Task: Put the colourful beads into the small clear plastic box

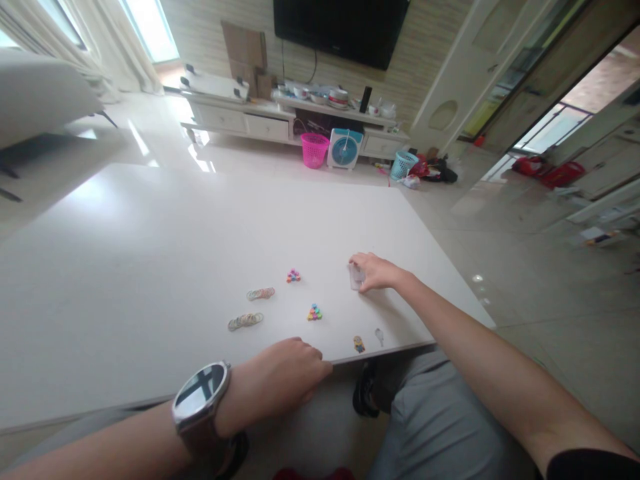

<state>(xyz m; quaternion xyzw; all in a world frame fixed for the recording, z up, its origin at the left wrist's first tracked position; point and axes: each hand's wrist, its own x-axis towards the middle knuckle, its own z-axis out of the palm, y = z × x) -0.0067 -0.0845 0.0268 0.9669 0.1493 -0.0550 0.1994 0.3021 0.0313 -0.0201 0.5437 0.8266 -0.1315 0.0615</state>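
Note:
My right hand [377,272] grips a small clear plastic box [355,278] on the white table, thumb on the near side and fingers on the far side. Resting at the table's front edge, my left hand [280,375] has its fingers curled together; nothing shows in them. Beyond it are two little clusters of colourful beads, a nearer one [315,313] and a farther one [293,276]. To their left lie two overlapping rows of thin rings, one nearer [245,321] and one farther [261,293]. A yellow-and-blue cartoon figure [359,344] and a small silvery piece [379,337] lie near the front edge.
The white table [175,247] spans the view, its right edge beside my right forearm. A watch [201,393] is on my left wrist. Past the table stand a pink basket [315,151], a blue fan [345,149], a light-blue basket [403,165] and a low cabinet [225,120].

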